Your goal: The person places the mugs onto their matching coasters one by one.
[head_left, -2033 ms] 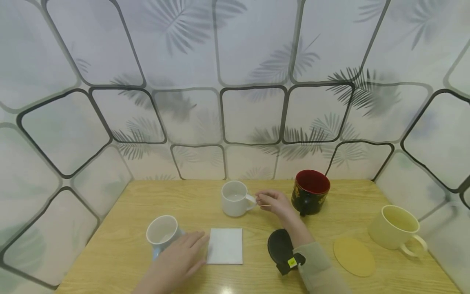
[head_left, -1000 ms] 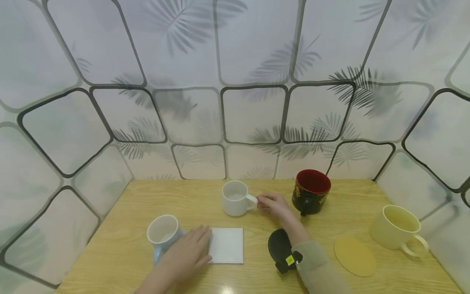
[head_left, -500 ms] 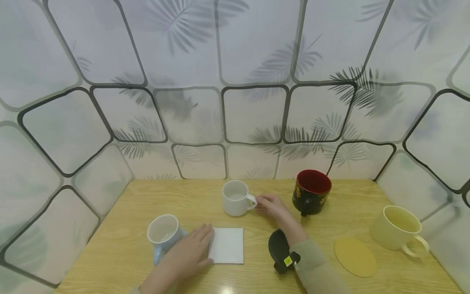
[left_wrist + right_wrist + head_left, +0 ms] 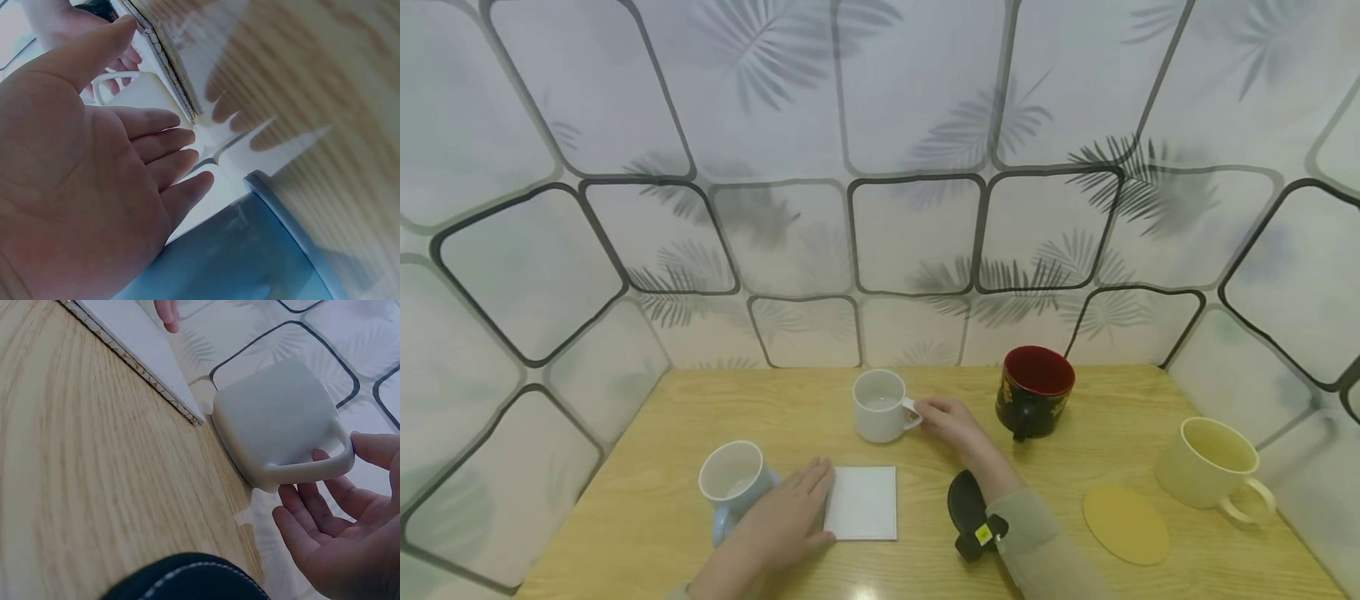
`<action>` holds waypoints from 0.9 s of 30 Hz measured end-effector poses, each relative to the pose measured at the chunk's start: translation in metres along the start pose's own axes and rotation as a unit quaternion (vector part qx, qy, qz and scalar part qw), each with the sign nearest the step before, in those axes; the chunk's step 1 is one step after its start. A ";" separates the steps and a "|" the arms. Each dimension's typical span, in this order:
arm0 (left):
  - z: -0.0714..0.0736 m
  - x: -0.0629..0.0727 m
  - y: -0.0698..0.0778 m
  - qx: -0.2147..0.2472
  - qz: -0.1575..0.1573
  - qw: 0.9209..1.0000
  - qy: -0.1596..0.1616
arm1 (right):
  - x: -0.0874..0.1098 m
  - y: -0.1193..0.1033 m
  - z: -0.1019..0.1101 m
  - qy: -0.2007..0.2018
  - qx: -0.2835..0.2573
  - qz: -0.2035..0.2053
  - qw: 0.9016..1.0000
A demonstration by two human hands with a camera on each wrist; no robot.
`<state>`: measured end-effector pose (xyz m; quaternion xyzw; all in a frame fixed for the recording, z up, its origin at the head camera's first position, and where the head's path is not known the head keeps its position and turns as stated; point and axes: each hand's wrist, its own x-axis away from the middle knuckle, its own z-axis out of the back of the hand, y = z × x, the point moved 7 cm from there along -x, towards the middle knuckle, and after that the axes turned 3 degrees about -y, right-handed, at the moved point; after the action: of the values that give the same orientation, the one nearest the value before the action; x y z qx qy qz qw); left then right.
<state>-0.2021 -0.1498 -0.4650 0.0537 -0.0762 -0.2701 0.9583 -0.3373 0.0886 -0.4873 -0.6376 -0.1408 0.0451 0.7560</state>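
Observation:
A white mug (image 4: 878, 407) stands upright at the back middle of the table. My right hand (image 4: 946, 422) is at its handle (image 4: 312, 467); in the right wrist view the thumb is on the outside and a fingertip shows through the loop. My left hand (image 4: 784, 512) lies with straight fingers beside the left edge of a white square coaster (image 4: 862, 503). In the left wrist view its thumb reaches the coaster's patterned edge (image 4: 164, 59). Close to this hand, on its left, stands a light blue mug (image 4: 734, 479), its side partly hidden by the hand.
Behind my right forearm is a black mug (image 4: 1033, 400) with a red inside. A black, stitched flat piece (image 4: 966, 504) with a yellow tag lies partly under the forearm. On the right are a yellow round coaster (image 4: 1124, 525) and a yellow mug (image 4: 1202, 467). A patterned wall backs the table.
My right hand has moved slightly left, from beside the white mug's handle onto it. My left hand has shifted a little and settled at the white coaster's edge. The mugs stay put.

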 end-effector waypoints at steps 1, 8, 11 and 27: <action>0.000 0.000 0.000 -0.003 0.000 1.000 0.000 | 0.000 0.000 0.000 0.000 0.000 0.001 1.000; 0.002 0.001 0.001 0.006 -0.001 1.000 -0.004 | -0.001 0.001 0.000 0.007 0.008 -0.005 1.000; 0.002 0.000 0.001 0.010 0.000 1.000 -0.007 | -0.001 0.001 0.000 0.005 0.012 -0.005 1.000; -0.005 -0.004 -0.003 0.018 0.002 1.000 -0.015 | -0.004 -0.012 -0.008 -0.053 0.030 0.079 0.995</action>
<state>-0.2065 -0.1497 -0.4707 0.0671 -0.0959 -0.2671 0.9565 -0.3403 0.0775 -0.4776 -0.6204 -0.1281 0.1428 0.7604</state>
